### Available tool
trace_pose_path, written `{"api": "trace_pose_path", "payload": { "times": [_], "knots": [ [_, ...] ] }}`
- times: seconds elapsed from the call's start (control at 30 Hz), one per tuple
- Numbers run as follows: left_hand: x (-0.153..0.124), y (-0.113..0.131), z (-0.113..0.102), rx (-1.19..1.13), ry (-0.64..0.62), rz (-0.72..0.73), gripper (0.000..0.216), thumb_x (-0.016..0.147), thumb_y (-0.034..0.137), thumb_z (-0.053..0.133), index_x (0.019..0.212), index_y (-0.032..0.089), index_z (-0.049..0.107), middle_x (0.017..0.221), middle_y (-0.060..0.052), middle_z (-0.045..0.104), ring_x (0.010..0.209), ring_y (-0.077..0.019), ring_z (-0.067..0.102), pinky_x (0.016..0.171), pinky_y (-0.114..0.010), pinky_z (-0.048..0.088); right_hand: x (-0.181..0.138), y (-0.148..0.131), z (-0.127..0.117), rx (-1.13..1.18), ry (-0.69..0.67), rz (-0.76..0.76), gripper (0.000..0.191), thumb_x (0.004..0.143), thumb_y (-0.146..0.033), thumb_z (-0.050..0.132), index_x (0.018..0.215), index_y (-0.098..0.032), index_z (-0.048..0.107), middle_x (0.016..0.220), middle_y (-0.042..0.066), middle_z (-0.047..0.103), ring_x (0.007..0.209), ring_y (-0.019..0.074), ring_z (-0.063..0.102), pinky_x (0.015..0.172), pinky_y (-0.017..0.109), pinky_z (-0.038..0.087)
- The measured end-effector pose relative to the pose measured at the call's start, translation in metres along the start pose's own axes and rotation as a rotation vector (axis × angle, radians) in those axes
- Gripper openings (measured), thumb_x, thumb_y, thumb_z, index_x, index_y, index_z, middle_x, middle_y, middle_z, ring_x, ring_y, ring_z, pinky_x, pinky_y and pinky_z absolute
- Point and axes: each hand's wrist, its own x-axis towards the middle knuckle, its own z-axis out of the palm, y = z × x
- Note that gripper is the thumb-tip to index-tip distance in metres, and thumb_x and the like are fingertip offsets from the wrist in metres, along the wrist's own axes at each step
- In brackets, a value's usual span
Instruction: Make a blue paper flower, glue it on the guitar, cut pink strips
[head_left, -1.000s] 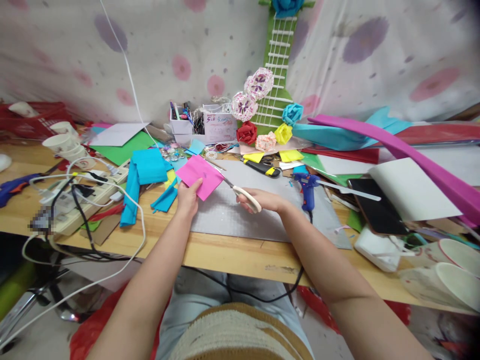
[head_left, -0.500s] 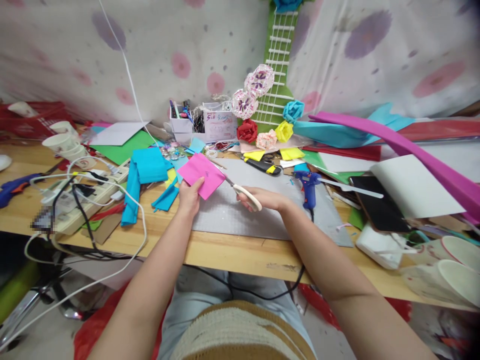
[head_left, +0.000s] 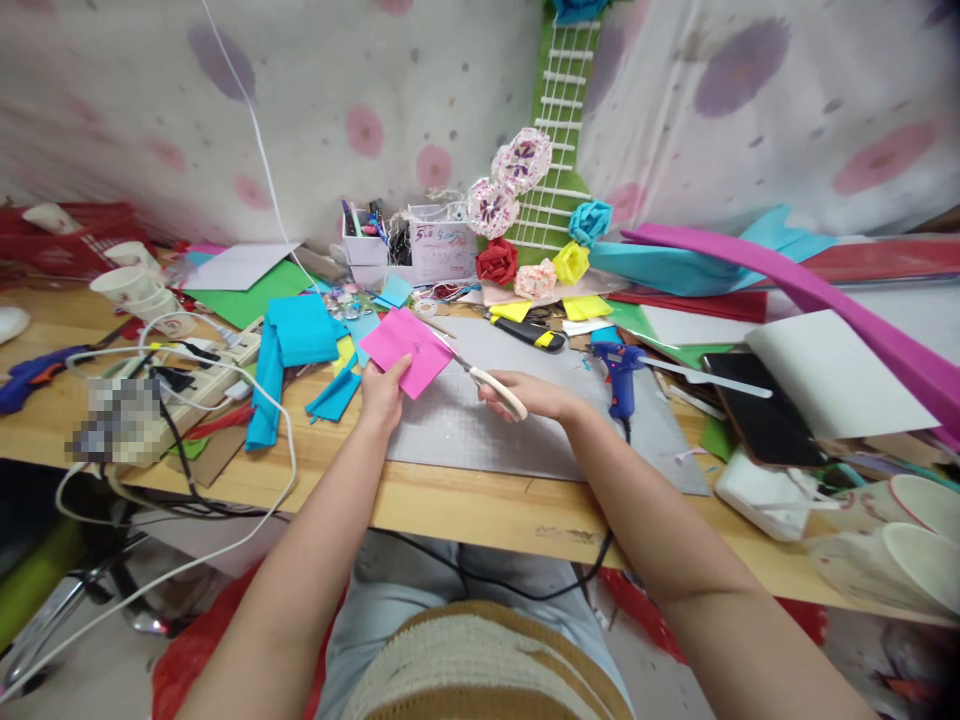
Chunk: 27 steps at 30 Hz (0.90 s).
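My left hand (head_left: 385, 393) pinches a square of bright pink paper (head_left: 409, 350) by its lower left edge, thumb on top. In my right hand (head_left: 517, 393) is a pair of scissors (head_left: 499, 390) with cream handles. Their blades reach to the upper right edge of the pink square; whether they are cutting into it I cannot tell. Both hands are held over a grey cutting mat (head_left: 480, 440). Left of the pink square lie folded blue paper (head_left: 300, 330) and a smaller blue strip (head_left: 334, 396).
A blue glue gun (head_left: 621, 375) rests on the mat's right side, near a utility knife (head_left: 529, 333). A power strip (head_left: 202, 385) with tangled cables lies left. Paper cups (head_left: 919, 560) and a phone (head_left: 765, 405) are right. A green panel with paper flowers (head_left: 496, 262) stands behind.
Almost nothing differs. The whole view has shifted slightly to the right, while both hands keep the same hold on the paper and scissors.
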Motion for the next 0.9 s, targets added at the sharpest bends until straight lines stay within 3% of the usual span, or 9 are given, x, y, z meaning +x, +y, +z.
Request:
{"api": "trace_pose_path", "payload": {
  "times": [0.47,0.9],
  "knots": [
    [-0.0014,0.0001,0.0012,-0.011,0.008,-0.036,0.035,0.055,0.008,0.076,0.087,0.015,0.063,0.088,-0.004,0.069,0.075,-0.0140,0.065,0.079,-0.031,0.054,-0.0003,0.0034,-0.0027,-0.106,0.072,0.022,0.036,0.073,-0.052,0.052,0.081,-0.017,0.051,0.061,-0.003,0.048,0.052,0.0079,0.045,0.050,0.022,0.035],
    [-0.0055,-0.0011,0.0001,-0.006,0.001,-0.041,0.038,0.052,0.011,0.079,0.087,0.015,0.063,0.085,-0.004,0.070,0.073,-0.0135,0.065,0.075,-0.028,0.054,-0.0030,0.0060,0.0014,-0.084,0.076,0.062,0.042,0.071,-0.059,0.053,0.078,-0.017,0.048,0.054,-0.006,0.045,0.046,0.0080,0.044,0.046,0.022,0.036]
  ]
}}
